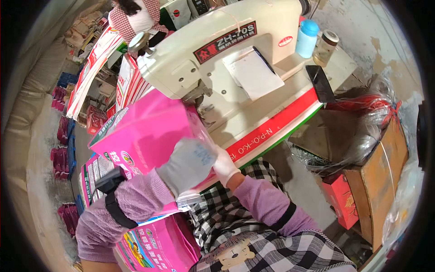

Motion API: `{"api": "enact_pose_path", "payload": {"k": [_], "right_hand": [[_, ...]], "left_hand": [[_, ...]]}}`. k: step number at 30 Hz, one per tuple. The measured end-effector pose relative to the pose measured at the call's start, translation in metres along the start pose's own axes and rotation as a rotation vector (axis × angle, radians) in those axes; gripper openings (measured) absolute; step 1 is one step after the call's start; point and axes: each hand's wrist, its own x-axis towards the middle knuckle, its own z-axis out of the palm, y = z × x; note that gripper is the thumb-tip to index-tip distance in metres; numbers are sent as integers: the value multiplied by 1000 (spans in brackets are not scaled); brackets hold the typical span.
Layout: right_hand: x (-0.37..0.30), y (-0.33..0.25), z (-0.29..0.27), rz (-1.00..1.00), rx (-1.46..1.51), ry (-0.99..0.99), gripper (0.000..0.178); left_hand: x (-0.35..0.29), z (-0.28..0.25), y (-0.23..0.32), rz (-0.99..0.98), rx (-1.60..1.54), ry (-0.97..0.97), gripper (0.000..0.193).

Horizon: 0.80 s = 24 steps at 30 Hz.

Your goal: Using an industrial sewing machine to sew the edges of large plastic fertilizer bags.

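A large pink printed bag [152, 124] lies with its right-hand edge beside the needle area of a cream industrial sewing machine [181, 75]. At that bag's near corner, my left hand [190, 163], in a grey-white glove with blue print, is curled over the material, blurred by motion. Close against it, my right hand [225, 167], in a white glove, is closed on the same edge. Its fingertips are partly hidden by the left hand. Beneath my left forearm, more pink bags [158, 245] are stacked, printed with coloured pictures.
Right of the bag, a red, white and green printed strip [276, 122] covers the table edge. A dark phone [320, 84], blue bottle [307, 38] and lidded jar [326, 47] stand behind. Tangled clear strands [362, 122] hang over a cardboard box [380, 181]. Another person [138, 18] is at the back.
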Motion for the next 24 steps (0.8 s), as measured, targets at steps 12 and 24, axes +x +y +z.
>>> {"api": "enact_pose_path", "payload": {"k": [12,24], "right_hand": [[-45,-26,-10,-324,-658,-5,54],[-38,-35,-10,-245,-1135,128,60]], "left_hand": [[-29,-12,13,284,-245,-230,24],[22,-4,-98,-84,-743,-253,33]]}}
